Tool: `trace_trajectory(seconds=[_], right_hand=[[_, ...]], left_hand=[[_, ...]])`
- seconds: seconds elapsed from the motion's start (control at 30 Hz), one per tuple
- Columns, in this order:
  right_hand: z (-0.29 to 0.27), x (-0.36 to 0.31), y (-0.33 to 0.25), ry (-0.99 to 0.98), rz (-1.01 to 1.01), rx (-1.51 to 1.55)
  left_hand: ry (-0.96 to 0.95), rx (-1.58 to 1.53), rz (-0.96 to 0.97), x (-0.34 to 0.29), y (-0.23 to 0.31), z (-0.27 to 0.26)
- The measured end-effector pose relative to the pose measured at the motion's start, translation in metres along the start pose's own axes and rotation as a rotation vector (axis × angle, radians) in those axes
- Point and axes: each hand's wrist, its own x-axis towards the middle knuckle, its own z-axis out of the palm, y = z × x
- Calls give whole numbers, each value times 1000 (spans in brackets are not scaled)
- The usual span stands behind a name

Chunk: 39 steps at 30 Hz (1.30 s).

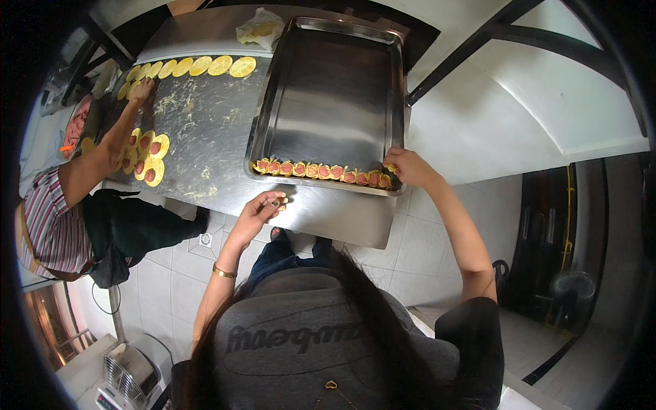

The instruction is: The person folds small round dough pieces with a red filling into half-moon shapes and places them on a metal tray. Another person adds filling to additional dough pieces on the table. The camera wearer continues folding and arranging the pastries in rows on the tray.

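Note:
A large metal tray (328, 89) rests on the steel table, with a row of small open-topped dumplings (318, 171) along its near edge. They have pleated yellow wrappers and pink filling. At the row's right end, my right hand (404, 166) pinches a dumpling (390, 167) by the tray's corner; the fingers partly hide it. My left hand (263, 210) hovers in front of the table's near edge, palm turned up. Its fingers are loosely bent and apart, with pale bits on the tips and nothing visible in them.
On the left, a co-worker's hand (141, 90) reaches to a row of round yellow wrappers (200, 66). Several wrappers topped with pink filling (152, 158) lie nearer. A plastic bag (260, 29) sits beside the tray, and a container of pink filling (76, 126) stands far left.

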Motion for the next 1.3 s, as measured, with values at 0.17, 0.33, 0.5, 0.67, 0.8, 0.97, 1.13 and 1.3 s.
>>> trace_trajectory(seconds=[0.17, 0.33, 0.5, 0.67, 0.8, 0.97, 1.13, 1.3], right_hand=[[17, -1, -1, -113, -31, -152], [14, -5, -15, -75, -32, -175], [24, -10, -15, 64, 36, -163], [39, -3, -15, -29, 143, -237], [44, -7, -14, 73, 77, -311], [37, -6, -16, 65, 167, -168], [28, 2, -12, -83, 249, -132], [7, 9, -14, -297, 257, -224]], left_hand=[[-24, 35, 21, -2, 1, 6], [-16, 44, 44, -12, -10, 7], [-28, 88, 37, -19, -9, 14], [-62, 105, 6, -21, -9, 15], [-100, 65, 16, -19, -14, 12], [-127, 88, 1, -17, -17, 8], [-162, 135, 23, -12, -12, 3], [-177, 67, -68, -11, -5, -1]])
